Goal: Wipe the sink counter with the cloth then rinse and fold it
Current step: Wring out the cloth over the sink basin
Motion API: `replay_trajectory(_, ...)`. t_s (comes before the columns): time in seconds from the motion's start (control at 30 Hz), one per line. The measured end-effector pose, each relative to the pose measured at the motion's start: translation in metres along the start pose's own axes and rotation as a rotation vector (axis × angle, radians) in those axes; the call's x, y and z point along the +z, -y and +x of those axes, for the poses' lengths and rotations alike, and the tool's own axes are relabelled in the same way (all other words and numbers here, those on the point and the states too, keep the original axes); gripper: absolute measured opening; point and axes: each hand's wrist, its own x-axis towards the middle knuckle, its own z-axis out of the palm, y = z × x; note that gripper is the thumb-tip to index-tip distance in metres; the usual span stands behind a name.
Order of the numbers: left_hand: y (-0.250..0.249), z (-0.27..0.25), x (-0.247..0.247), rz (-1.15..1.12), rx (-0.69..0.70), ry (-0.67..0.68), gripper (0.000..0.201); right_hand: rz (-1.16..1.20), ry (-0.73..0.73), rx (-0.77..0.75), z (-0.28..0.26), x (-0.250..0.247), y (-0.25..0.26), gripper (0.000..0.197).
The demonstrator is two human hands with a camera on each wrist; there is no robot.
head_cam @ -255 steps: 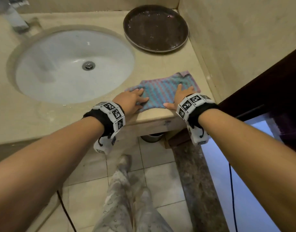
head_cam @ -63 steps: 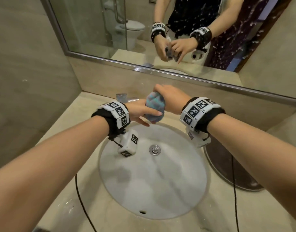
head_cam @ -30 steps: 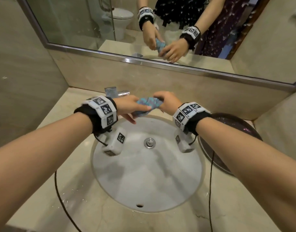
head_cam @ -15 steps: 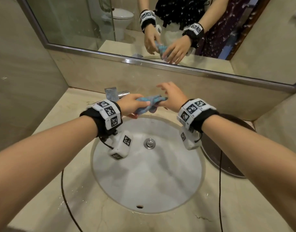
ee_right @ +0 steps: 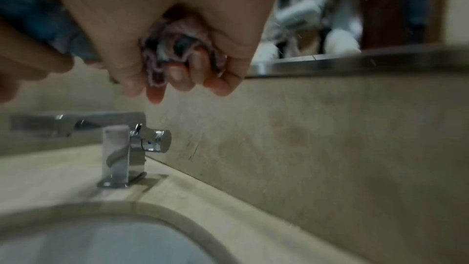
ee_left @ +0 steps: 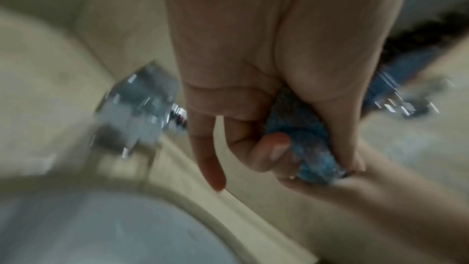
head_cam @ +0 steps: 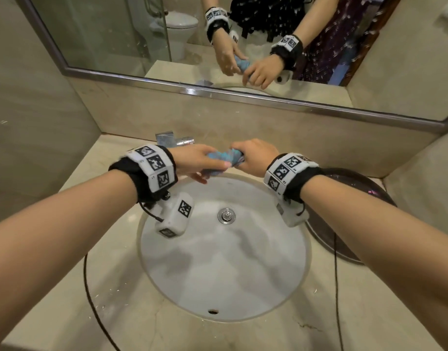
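The blue-and-pink cloth (head_cam: 224, 158) is twisted into a tight roll, held in the air over the back rim of the white sink (head_cam: 225, 249). My left hand (head_cam: 196, 162) grips its left end; in the left wrist view fingers and thumb curl round the cloth (ee_left: 304, 144). My right hand (head_cam: 253, 155) grips the right end, and the right wrist view shows the bunched cloth (ee_right: 177, 47) squeezed in that fist. The beige counter (head_cam: 111, 312) surrounds the basin.
A chrome tap (head_cam: 173, 140) stands on the counter behind my left hand, also seen as the tap (ee_right: 124, 152) under my right fist. A dark round tray (head_cam: 364, 196) lies to the right of the sink. A mirror (head_cam: 243, 41) runs along the back wall.
Since 8.5 s ago the cloth left the counter beside the tray and came over the sink. In the last second both hands have kept twisting it, the roll getting shorter and tighter.
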Motion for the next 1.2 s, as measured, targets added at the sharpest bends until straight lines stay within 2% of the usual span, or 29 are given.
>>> replay_trajectory(0.1, -0.005, 0.005, 0.0, 0.649, 0.066, -0.074, 0.034, -0.151, 0.124, 0.022, -0.001, -0.006, 0.007, 0.02)
replay_trajectory(0.2, -0.005, 0.008, 0.007, 1.007, 0.072, -0.136, 0.033, -0.141, 0.232, 0.049, -0.002, -0.001, 0.012, 0.015)
replay_trajectory(0.4, 0.012, 0.018, 0.018, 1.361, 0.09, -0.289, 0.024, -0.005, 0.286, 0.172, -0.001, 0.008, 0.015, 0.039)
replay_trajectory(0.53, 0.015, 0.021, 0.021, 1.522, 0.126, -0.341, 0.02, 0.173, 0.324, 0.23, -0.004, 0.007, 0.021, 0.042)
replay_trajectory(0.67, 0.016, 0.024, 0.026, 1.543, 0.119, -0.337, 0.02, 0.252, 0.35, 0.261, -0.007, 0.011, 0.023, 0.038)
replay_trajectory(0.77, 0.018, 0.027, 0.026, 1.482, 0.131, -0.351, 0.02, 0.201, 0.335, 0.255, -0.007, 0.013, 0.02, 0.038)
replay_trajectory(0.83, 0.021, 0.031, 0.025, 1.395, 0.131, -0.358, 0.021, 0.114, 0.332, 0.229, -0.009, 0.012, 0.018, 0.035)
replay_trajectory(0.9, 0.024, 0.034, 0.022, 1.268, 0.134, -0.363, 0.032, 0.038, 0.337, 0.194, -0.01, 0.009, 0.014, 0.026)
replay_trajectory(1.07, 0.028, 0.032, 0.02, 0.944, 0.136, -0.362, 0.041, 0.048, 0.281, 0.163, -0.011, 0.007, 0.002, 0.043)
replay_trajectory(1.2, 0.03, 0.023, 0.016, 0.825, 0.084, -0.362, 0.047, 0.12, 0.248, 0.177, -0.012, 0.005, -0.004, 0.044)
